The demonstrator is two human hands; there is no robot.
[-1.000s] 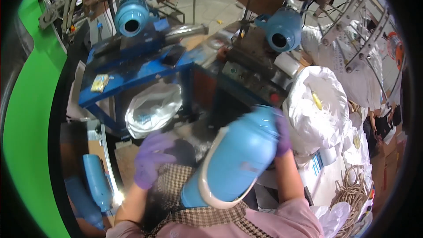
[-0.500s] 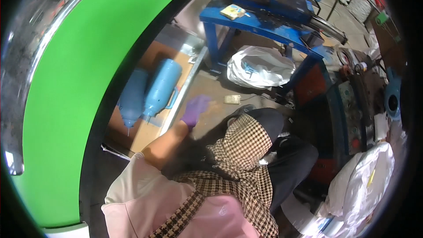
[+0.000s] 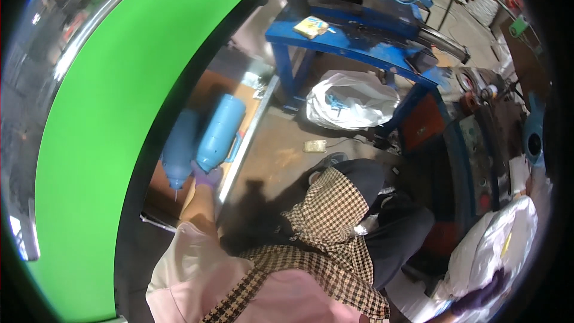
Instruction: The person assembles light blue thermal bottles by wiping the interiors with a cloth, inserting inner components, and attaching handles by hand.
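Apparently mid-placement, the left hand (image 3: 206,177) gripped the blue jug (image 3: 219,133) beside the green panel (image 3: 119,113), fingers wrapped around its base; release likely followed. The right hand's (image 3: 481,296) fingers could not be told.

Left hand (image 3: 206,177), in a purple glove, grips the base of a light blue jug (image 3: 220,133) lying beside a second blue jug (image 3: 179,149) at the left. Right hand (image 3: 478,299), also gloved, rests near the white sack (image 3: 496,245) at the near right. Blue machine stand (image 3: 353,39) at the far side, white bag (image 3: 350,101) beneath it.
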